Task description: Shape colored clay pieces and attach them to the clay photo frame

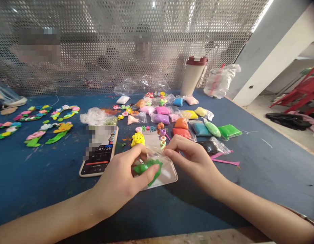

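My left hand [118, 178] is closed around a lump of green modelling clay [148, 167], which lies on a white plastic tray [170, 175]. My right hand [194, 162] pinches a clear plastic sheet [157, 152] at its upper edge, just beyond the clay. The underside of the clay is hidden by my left fingers. A bumpy yellow clay piece [138, 139] sits just above my left hand. Left of that hand lies a smartphone [99, 150], its screen partly blurred.
Clay flower shapes [48, 134] lie at the left of the blue work table [260, 176]. Several clay packets [181, 123] and small clay figures spread behind my hands. A cream tumbler [193, 76] stands by a perforated metal screen [157, 40], with two people beyond it.
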Available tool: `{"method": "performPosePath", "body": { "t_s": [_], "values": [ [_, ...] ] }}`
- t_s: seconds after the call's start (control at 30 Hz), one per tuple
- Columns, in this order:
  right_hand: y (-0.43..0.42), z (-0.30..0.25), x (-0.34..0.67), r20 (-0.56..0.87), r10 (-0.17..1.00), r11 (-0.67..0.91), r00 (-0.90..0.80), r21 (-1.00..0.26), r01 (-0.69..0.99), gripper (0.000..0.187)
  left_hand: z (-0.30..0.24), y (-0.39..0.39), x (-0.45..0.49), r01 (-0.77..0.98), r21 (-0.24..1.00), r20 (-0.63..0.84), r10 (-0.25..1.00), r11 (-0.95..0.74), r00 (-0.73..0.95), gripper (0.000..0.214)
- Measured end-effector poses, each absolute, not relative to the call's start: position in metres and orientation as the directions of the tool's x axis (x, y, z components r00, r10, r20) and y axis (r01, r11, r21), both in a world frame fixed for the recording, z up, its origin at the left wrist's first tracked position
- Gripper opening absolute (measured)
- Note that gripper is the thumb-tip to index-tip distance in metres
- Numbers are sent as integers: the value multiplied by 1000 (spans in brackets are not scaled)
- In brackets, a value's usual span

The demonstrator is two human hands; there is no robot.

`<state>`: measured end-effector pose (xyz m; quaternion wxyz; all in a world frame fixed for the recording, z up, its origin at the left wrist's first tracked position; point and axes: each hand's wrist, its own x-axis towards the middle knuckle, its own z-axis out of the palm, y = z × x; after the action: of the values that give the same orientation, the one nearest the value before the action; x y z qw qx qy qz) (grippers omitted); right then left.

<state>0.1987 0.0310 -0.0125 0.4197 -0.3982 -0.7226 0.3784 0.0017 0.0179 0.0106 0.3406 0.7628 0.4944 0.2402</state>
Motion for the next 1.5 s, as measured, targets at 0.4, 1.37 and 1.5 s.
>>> {"method": "performPosePath", "body": {
  "t_s": [0.4, 1.37, 1.5],
  "values": [
    [28, -6, 197, 196, 874, 344, -444, -896, 282, 20, 8, 19, -1, 373, 905, 101, 956, -203, 276, 18],
    [25, 8, 200, 328, 748, 556, -577, -785, 274, 24, 16, 15, 5, 336, 930, -10, 902, -151, 432, 21],
    [41, 28, 225, 395, 812, 531, -429, -805, 264, 25, 15, 13, 0, 241, 955, 64, 911, -175, 408, 19]
  ]
}}
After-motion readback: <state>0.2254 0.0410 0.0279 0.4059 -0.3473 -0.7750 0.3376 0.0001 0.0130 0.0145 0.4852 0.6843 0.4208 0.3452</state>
